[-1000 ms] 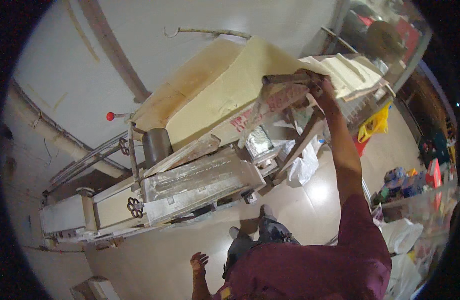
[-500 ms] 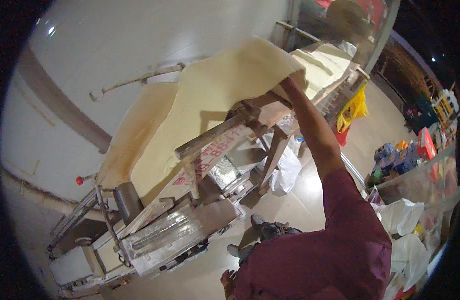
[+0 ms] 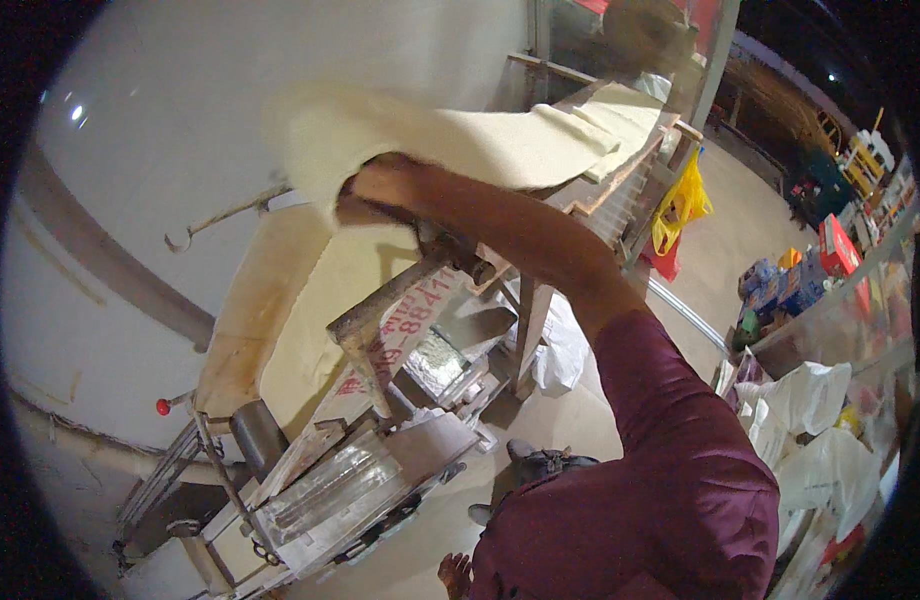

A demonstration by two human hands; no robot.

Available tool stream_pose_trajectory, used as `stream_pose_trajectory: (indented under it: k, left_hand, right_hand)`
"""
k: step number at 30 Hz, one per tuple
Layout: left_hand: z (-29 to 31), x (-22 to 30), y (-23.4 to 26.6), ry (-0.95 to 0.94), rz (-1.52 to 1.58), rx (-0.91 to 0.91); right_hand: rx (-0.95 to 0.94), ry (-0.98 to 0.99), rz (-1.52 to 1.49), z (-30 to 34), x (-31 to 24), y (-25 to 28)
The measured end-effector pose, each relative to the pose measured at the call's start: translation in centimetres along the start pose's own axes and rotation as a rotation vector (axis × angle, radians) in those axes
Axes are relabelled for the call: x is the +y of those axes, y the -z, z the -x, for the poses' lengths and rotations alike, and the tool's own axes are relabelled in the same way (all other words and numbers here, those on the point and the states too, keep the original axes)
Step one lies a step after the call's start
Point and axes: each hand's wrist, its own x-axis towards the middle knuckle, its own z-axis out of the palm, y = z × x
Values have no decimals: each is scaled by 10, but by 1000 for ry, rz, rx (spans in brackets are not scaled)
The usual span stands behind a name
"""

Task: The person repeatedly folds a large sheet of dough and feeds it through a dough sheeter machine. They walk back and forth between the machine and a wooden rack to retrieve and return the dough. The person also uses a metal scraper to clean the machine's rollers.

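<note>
A long pale cream dough sheet [image 3: 500, 145] runs from a raised wooden surface on the right over to a machine [image 3: 340, 490] on the left. My right arm reaches across, and my right hand [image 3: 378, 185] carries the sheet, which folds over it; the fingertips are hidden beneath. Below the hand, more of the sheet slopes down beside a brown board [image 3: 265, 300] toward a dark roller [image 3: 259, 437]. A wooden frame arm [image 3: 390, 295] stands just under it. Low down by my side hangs my left hand [image 3: 455, 572], fingers loosely apart, holding nothing.
A lever with a red knob [image 3: 163, 407] sticks out at the machine's left. A hooked rod [image 3: 225, 218] projects near the wall. A yellow plastic bag [image 3: 685, 208] hangs from the wooden surface's end. White bags [image 3: 800, 400] and boxes [image 3: 785, 290] stand at the right.
My right hand has swept left, drawing the dough sheet's raised fold with it toward the wall side. My left hand stays low, and the view has shifted slightly.
</note>
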Motion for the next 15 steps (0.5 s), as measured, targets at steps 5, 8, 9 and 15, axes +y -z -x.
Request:
stream_pose_trajectory:
  k: [5, 8, 9, 15]
  left_hand:
    - [-28, 8, 22, -215, -328, -77]
    - [-39, 9, 19, -59, 153, 8]
    - [-30, 20, 7, -94, 149, -53]
    - [-1, -1, 31, 20, 187, 69]
  right_hand:
    - [-36, 110, -45, 1, -47, -14]
    - [-13, 109, -66, 22, -24, 27]
    - [-18, 48, -14, 41, 5, 49]
    - [-82, -216, 324, 90, 97, 81]
